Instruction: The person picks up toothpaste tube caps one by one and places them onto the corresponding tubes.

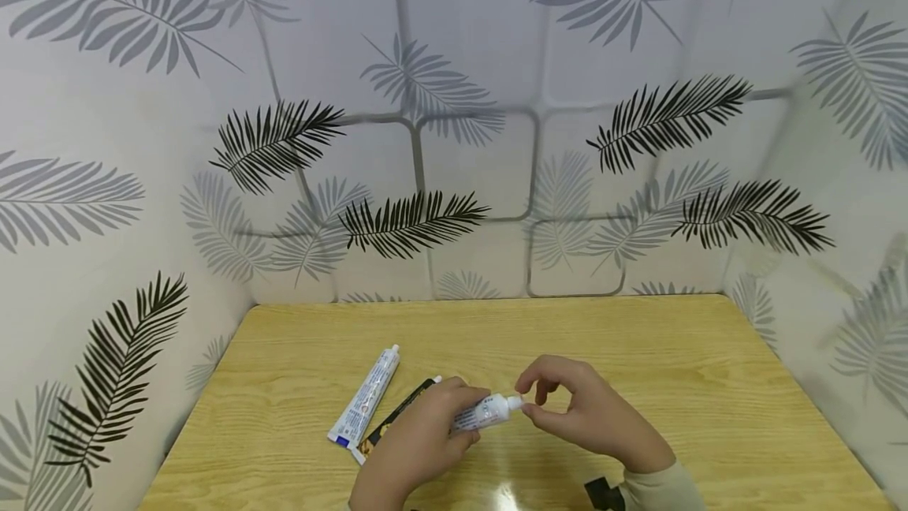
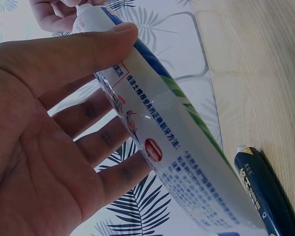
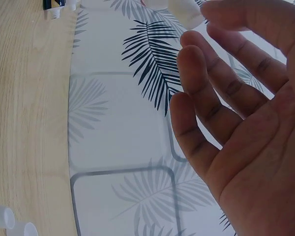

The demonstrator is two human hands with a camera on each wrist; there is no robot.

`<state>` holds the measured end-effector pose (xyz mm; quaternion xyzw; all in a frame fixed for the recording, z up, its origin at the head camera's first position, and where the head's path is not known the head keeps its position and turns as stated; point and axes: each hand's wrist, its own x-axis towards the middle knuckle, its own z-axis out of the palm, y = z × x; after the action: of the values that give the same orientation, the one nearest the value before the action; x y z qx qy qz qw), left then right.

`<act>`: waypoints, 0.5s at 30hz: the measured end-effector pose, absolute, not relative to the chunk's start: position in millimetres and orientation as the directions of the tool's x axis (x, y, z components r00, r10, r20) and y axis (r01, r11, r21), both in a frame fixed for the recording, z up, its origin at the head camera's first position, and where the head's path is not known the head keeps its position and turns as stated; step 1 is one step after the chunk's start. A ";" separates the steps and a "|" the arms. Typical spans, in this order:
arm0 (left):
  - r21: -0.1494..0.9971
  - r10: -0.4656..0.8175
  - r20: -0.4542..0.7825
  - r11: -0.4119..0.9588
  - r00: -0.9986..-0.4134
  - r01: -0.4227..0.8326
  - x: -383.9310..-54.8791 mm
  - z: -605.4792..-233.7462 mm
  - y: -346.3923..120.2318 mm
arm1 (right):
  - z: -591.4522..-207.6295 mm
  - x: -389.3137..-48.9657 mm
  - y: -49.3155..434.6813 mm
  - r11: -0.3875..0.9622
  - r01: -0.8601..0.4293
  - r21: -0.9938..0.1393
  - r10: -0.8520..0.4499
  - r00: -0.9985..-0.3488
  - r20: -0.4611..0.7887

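Observation:
A white toothpaste tube (image 1: 482, 413) with blue and green stripes lies in the grip of my left hand (image 1: 429, 428). In the left wrist view the thumb (image 2: 108, 46) presses its printed side near the neck, while the other fingers pass behind it. My right hand (image 1: 592, 412) has its thumb and index fingertips at the tube's white cap (image 3: 186, 14), pinching at its end. The remaining fingers of that hand curve loosely, holding nothing. Left of the left hand lie a second white toothpaste tube (image 1: 369, 397) and a black tube (image 1: 397, 414), partly covered by that hand.
Two loose white caps (image 3: 1, 216) rest on the wooden table (image 1: 638, 337), at the lower left of the right wrist view. Behind the table rises a wall covering (image 1: 482, 164) with a leaf print.

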<state>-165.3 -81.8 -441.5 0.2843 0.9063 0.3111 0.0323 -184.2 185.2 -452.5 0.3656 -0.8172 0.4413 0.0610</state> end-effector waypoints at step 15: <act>0.582 0.539 0.108 0.647 -0.836 0.492 -164.7 -441.2 -82.8 | -450.6 -185.0 182.8 0.333 -0.622 -0.709 -0.567 -0.733 0.376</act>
<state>-164.7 -82.8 -441.2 0.2841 0.9068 0.3092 0.0376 -185.0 182.8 -450.6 0.3643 -0.8160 0.4478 0.0303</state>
